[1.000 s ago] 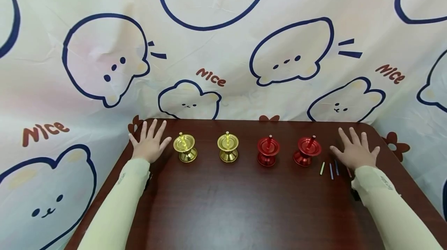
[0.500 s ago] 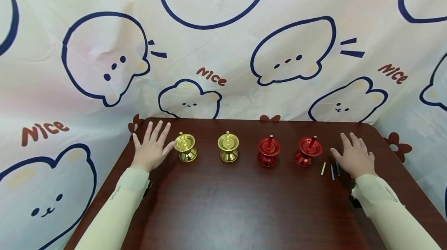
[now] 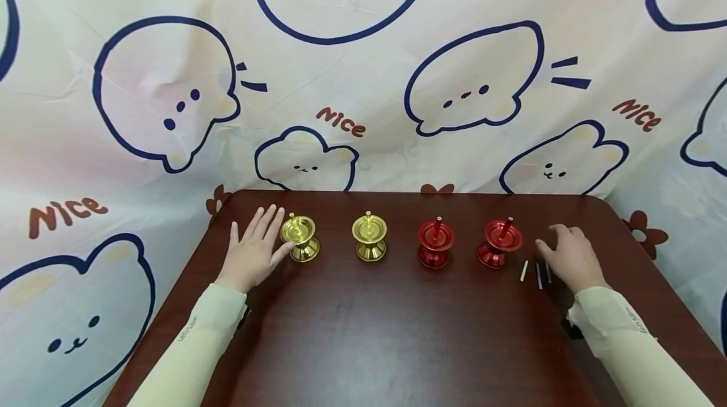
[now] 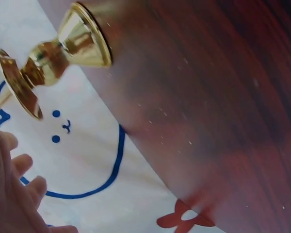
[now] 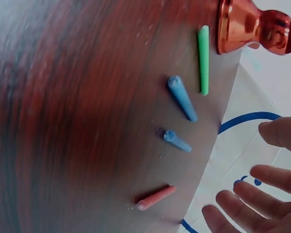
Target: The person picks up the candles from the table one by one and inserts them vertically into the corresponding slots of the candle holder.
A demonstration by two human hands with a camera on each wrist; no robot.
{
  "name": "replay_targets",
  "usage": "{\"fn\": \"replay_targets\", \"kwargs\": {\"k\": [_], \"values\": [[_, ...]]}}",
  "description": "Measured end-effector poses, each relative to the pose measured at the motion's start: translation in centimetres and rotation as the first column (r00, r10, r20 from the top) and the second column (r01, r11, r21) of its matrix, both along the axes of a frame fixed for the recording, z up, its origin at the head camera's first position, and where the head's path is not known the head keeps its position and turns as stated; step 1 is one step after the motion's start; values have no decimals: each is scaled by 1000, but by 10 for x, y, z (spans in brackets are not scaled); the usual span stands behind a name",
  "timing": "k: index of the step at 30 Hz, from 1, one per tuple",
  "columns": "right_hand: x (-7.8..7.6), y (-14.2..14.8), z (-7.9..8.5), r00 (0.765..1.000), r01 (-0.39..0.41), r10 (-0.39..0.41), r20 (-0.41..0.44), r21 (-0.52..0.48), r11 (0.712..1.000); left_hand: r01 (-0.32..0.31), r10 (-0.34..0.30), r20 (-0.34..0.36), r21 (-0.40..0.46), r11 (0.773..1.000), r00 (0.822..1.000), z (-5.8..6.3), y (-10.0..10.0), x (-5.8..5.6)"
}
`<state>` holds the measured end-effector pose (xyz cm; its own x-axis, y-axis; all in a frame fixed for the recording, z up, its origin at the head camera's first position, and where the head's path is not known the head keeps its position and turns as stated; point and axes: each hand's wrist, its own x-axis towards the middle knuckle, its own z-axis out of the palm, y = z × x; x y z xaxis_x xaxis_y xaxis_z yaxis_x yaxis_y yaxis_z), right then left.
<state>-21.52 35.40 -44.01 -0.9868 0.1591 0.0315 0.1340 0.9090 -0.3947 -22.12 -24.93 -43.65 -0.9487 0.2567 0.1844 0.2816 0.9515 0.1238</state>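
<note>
My left hand [image 3: 252, 257], fingers extended, hovers right beside the leftmost gold candle holder [image 4: 46, 63], its thumb overlapping the holder in the head view. A second gold candle holder [image 3: 370, 235] stands to the right. Two red candle holders follow along the row, a nearer red one [image 3: 435, 238] and another red one [image 3: 493, 255] with a tilted stick. My right hand [image 3: 575, 260], fingers loosely bent and holding nothing, is above several small candle-like sticks: green [image 5: 203, 60], a longer blue one [image 5: 183, 99], a shorter blue one [image 5: 178, 141] and red [image 5: 156, 198].
A dark brown wooden table [image 3: 363, 331] carries everything, its far edge just behind the row of holders. Behind and on both sides hangs a pale cloth [image 3: 386, 161] printed with cartoon bears.
My left hand has shifted right, closer to the first gold holder, with its fingers drawn together. My right hand's spread fingers have bent downward over the sticks.
</note>
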Motion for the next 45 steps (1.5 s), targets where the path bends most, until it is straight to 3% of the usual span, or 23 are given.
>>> {"fn": "replay_targets", "kwargs": {"k": [4,9,15,25,45], "values": [[1,-2,0,999,-48,48,-26,-21,999,1,-1,3,4,1000,1000,-1,5,3],[3,-5,-1,995,-84,88,38,-100,991,-12,11,21,8,1000,1000,-3,9,6],[5,-11,-2,990,-52,72,125,-156,986,-19,19,38,6,1000,999,-4,10,7],[6,-16,-6,971,-21,58,233,-159,987,-15,14,52,22,1000,999,-9,11,8],[-1,-27,-10,943,40,17,333,-164,986,-10,7,67,48,999,998,-12,15,7]]}}
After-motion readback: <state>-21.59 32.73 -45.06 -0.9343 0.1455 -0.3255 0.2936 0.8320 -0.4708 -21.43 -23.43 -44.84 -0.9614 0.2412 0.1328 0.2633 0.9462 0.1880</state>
